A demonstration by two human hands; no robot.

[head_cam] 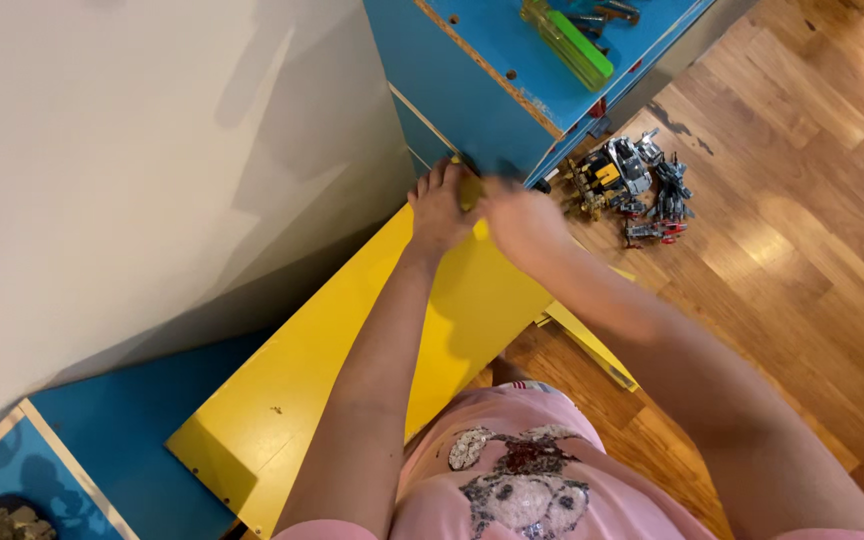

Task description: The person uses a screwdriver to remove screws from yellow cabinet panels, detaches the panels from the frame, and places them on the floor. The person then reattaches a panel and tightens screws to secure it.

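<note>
Nearest lies a flat, smooth yellow painted board (352, 370), running from near left to far centre over wood-plank flooring (802, 280). Both hands meet at its far end against a blue painted cabinet (472, 90) with a raw chipboard edge: the left hand (442, 205) rests with fingers fairly flat on the joint, while the right hand (522, 222) is motion-blurred, its grip indeterminate. Judged step: fitting board to cabinet; alignment would need care. Farther right lies a heap of small grey plastic brick models (632, 185); a green translucent tool handle (567, 40) lies on the cabinet.
</note>
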